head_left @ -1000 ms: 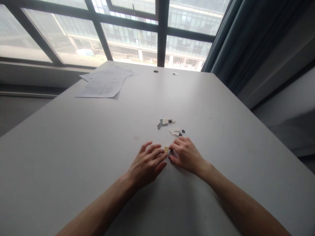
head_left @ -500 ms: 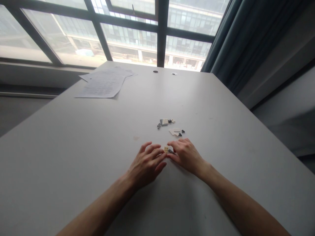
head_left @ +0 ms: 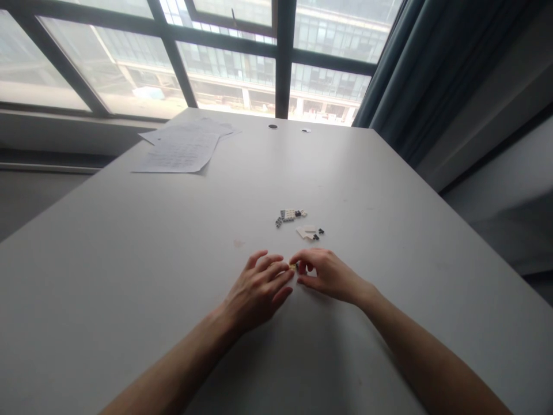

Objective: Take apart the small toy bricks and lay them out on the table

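My left hand (head_left: 259, 289) rests on the table with its fingers spread, the fingertips touching the left side of a small cream toy brick (head_left: 292, 267). From the other side my right hand (head_left: 330, 274) bends over the same brick, its index fingertip on top and its thumb lower down at the near side. A dark grey piece (head_left: 297, 266) shows beside the brick, partly hidden under the right fingers. How the two pieces are joined cannot be seen.
Beyond my hands lies a group of grey, cream and black toy bricks (head_left: 288, 215). Nearer are white pieces (head_left: 306, 231) with small black pieces (head_left: 321, 231). Printed sheets (head_left: 181, 150) lie at the table's far left. Two round holes sit near the back edge, before a window.
My right index finger has come down over the top of the cream brick, hiding most of it. The right thumb has shifted slightly nearer to me. My left hand is almost unmoved.
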`<act>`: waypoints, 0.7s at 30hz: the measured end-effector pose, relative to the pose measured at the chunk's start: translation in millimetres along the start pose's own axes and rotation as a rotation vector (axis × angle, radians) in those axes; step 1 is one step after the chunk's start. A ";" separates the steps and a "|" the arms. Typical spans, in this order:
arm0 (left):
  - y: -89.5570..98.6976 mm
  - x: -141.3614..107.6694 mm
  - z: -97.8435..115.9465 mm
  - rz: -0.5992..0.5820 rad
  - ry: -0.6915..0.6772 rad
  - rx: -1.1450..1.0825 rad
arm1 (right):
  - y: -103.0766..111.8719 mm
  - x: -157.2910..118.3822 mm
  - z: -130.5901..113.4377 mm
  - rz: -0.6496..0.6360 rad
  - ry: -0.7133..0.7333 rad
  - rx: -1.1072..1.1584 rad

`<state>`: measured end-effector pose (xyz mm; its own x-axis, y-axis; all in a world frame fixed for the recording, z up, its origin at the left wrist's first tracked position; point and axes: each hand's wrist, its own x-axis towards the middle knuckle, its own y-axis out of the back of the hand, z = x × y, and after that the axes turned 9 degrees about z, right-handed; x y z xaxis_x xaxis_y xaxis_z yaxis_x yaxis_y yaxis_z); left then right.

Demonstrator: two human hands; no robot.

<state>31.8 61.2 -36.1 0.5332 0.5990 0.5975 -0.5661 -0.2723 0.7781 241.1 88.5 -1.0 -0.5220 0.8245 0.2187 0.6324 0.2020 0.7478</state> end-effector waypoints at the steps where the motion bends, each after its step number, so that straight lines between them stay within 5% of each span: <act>1: 0.2 -0.2 0.1 -0.001 0.001 -0.001 | 1.5 0.2 0.7 0.011 0.005 -0.014; 21: 0.0 0.4 -0.6 -0.014 -0.025 -0.011 | -5.7 2.4 11.8 0.062 -0.001 -0.246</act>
<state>31.6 62.0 -36.0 0.5566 0.5835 0.5914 -0.5651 -0.2559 0.7844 243.0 95.5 -12.1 -0.4858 0.8317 0.2689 0.5052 0.0161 0.8628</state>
